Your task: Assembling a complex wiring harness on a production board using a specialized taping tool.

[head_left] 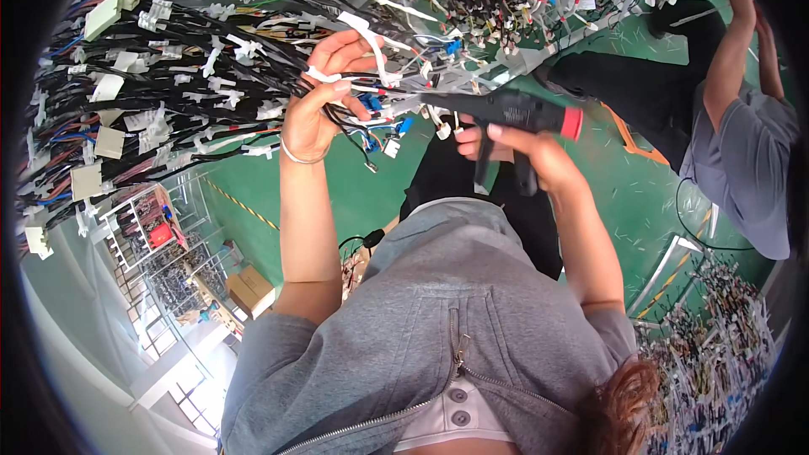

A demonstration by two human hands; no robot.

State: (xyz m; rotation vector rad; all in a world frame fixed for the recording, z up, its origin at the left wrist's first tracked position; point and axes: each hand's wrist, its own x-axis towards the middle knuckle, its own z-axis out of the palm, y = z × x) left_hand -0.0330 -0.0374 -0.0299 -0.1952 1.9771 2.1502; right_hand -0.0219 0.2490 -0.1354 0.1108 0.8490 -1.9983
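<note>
My left hand (310,114) is raised at the hanging harness, thumb and fingers pinched round a branch of black wires (362,77). White strips (364,34) stick out by its fingertips. My right hand (543,156) is wrapped round the handle of a black cable tie gun (510,109) with a red knob (572,123) at its back end. The gun's nose points left, toward the wires just right of my left hand. Whether it touches them I cannot tell. Blue connectors (405,126) and a small white connector (392,148) dangle below that branch.
Thick wire bundles (194,59) with white clips and tags fill the upper left; more wires hang along the top. At right a co-worker in a grey shirt (742,160) stands close. A cardboard box (250,290) and shelving are lower left; more harnesses (708,362) lower right.
</note>
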